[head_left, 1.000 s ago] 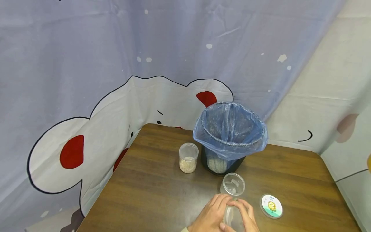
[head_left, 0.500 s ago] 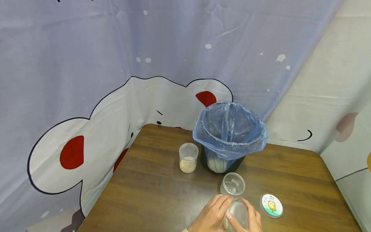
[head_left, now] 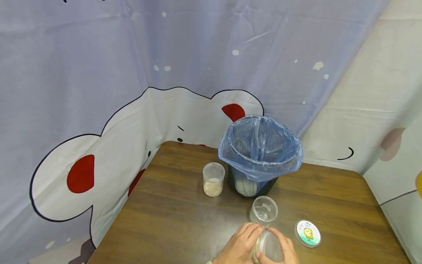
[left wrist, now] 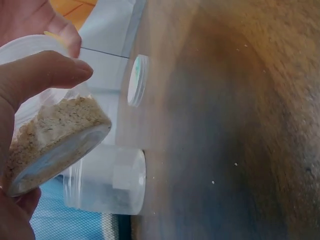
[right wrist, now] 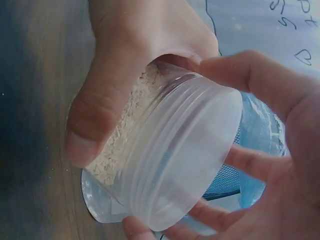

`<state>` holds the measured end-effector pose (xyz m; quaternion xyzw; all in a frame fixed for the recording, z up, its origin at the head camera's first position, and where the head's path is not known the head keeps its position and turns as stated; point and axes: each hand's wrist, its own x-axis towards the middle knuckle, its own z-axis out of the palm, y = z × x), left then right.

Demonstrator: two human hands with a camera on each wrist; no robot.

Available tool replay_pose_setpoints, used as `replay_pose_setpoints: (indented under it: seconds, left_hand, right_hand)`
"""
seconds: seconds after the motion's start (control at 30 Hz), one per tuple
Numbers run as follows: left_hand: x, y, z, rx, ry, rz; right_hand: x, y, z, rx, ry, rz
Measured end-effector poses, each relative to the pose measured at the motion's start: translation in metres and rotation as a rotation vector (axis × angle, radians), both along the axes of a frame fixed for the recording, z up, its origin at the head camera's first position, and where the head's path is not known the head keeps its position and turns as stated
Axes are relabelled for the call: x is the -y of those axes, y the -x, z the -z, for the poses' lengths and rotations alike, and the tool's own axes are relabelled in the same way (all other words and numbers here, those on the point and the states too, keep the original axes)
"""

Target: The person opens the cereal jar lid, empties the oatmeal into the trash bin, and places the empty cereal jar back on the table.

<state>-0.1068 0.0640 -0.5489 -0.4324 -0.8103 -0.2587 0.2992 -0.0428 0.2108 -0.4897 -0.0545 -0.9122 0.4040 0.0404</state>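
My left hand (head_left: 238, 245) grips a clear jar (left wrist: 65, 125) of pale flakes around its body, held tilted above the table. The jar's mouth is covered by a frosted screw lid (right wrist: 197, 145). My right hand (head_left: 281, 249) holds that lid by its edge, thumb on one side and fingers on the other. In the right wrist view, the left thumb presses the jar wall and the right fingers spread around the lid. A second clear jar (head_left: 263, 211), with nothing seen inside, stands open just beyond the hands.
Another open jar (head_left: 213, 181) partly filled with pale flakes stands further back. Beside it is a black mesh bin (head_left: 245, 185) lined with a blue bag (head_left: 260, 146). A printed round lid (head_left: 307, 233) lies at right on the wooden table (head_left: 158, 220). Few crumbs dot the tabletop.
The right fingers and thumb have shifted round the lid's edge, opening wider half a second ago and drawing in again now. The left hand keeps its hold on the jar.
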Motion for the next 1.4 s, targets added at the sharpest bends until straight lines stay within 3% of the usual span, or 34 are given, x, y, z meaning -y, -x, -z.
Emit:
replay_pose_setpoints:
  seconds: [0.17, 0.3, 0.43, 0.67, 0.87, 1.03, 1.17, 1.4]
  left_hand:
    - [0.004, 0.001, -0.002, 0.111, -0.002, 0.036]
    - [0.007, 0.001, -0.004, 0.131, -0.007, 0.036]
    - [0.007, 0.001, -0.005, 0.136, 0.0, 0.014]
    - [0.003, 0.0, -0.009, 0.113, 0.05, -0.023]
    - [0.004, -0.001, -0.01, 0.059, 0.086, -0.046]
    - [0.002, -0.002, -0.008, 0.033, 0.092, -0.047]
    - [0.002, -0.003, -0.008, 0.034, 0.092, -0.047]
    - [0.009, -0.001, -0.009, 0.095, 0.108, -0.033]
  right_hand:
    - [0.0, 0.002, 0.01, -0.249, -0.06, -0.114]
    - [-0.001, 0.004, 0.015, -0.322, -0.1, -0.178]
    - [0.001, 0.002, 0.011, -0.212, -0.035, -0.167]
    - [0.001, 0.0, 0.002, 0.073, 0.104, 0.026]
    - [-0.005, 0.006, 0.018, 0.176, 0.246, 0.036]
    - [-0.007, 0.008, 0.024, 0.216, 0.298, 0.039]
    - [-0.006, 0.007, 0.021, 0.219, 0.25, 0.03]
    - [-0.002, 0.002, 0.012, 0.008, 0.088, -0.078]
